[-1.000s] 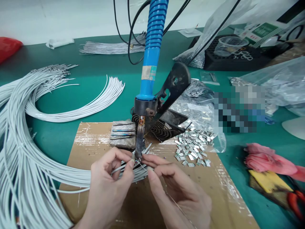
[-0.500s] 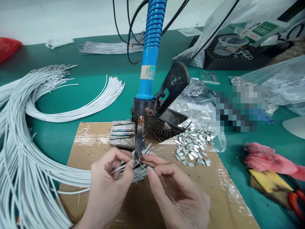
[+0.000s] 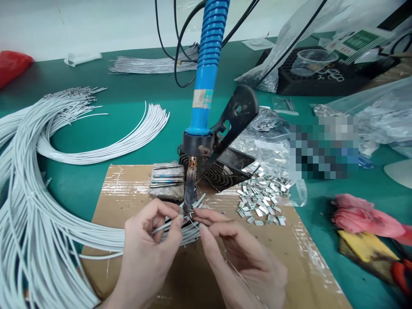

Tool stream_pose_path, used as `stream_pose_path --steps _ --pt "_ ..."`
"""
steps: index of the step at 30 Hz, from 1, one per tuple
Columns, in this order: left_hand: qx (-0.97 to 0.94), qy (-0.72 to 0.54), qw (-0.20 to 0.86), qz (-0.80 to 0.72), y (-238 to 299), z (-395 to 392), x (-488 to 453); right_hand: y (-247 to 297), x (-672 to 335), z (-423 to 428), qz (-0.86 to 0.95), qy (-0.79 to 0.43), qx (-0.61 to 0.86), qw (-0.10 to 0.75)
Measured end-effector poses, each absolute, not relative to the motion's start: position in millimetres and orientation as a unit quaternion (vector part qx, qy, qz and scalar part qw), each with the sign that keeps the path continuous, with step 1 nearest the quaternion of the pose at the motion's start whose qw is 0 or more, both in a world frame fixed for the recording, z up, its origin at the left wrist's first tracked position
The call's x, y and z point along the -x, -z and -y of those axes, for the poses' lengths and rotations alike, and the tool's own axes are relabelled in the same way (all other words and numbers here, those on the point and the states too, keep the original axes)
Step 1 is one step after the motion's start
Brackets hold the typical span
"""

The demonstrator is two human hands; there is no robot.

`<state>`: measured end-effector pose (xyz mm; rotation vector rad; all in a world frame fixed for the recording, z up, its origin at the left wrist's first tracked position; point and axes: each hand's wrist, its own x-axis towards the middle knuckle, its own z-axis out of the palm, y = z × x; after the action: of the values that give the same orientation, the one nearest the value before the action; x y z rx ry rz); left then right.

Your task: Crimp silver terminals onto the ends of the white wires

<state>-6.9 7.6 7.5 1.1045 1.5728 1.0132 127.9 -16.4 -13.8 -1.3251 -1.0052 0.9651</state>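
A blue-handled soldering iron (image 3: 205,81) stands fixed in a black bracket, tip (image 3: 189,193) pointing down at a cardboard sheet (image 3: 135,193). My left hand (image 3: 151,249) is closed, pinching the ends of a bundle of grey wires (image 3: 38,223) right under the tip. My right hand (image 3: 241,257) is closed too, pinching a small metal terminal and a thin strand of solder wire (image 3: 240,274) against the wire end at the tip. Both hands almost touch each other.
A pile of small metal terminals (image 3: 260,201) lies right of the iron beside a plastic bag. A stone block with metal pins (image 3: 167,182) sits left of the tip. More grey wires (image 3: 106,141) curve across the green table. Pink and yellow cloth (image 3: 363,219) lies at right.
Hardly anything differs; both hands keep their pinch at the iron's tip, and the view has shifted very slightly.
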Motion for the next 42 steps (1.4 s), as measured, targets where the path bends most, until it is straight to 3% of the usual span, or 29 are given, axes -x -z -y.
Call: stream_pose_path --steps 13,23,42 --pt "-0.424 -0.456 0.445 -0.643 -14.2 -12.1 -1.6 15.4 -125.9 16.0 0.423 -0.409 0.576 0.568" --pt "-0.462 -0.408 0.463 -0.637 -3.0 -2.9 10.6 15.5 -126.4 15.6 0.422 -0.410 0.565 0.579" --pt "-0.427 -0.428 0.453 -0.655 -11.0 -10.3 2.3 16.5 -125.3 15.4 0.424 -0.402 0.567 0.581"
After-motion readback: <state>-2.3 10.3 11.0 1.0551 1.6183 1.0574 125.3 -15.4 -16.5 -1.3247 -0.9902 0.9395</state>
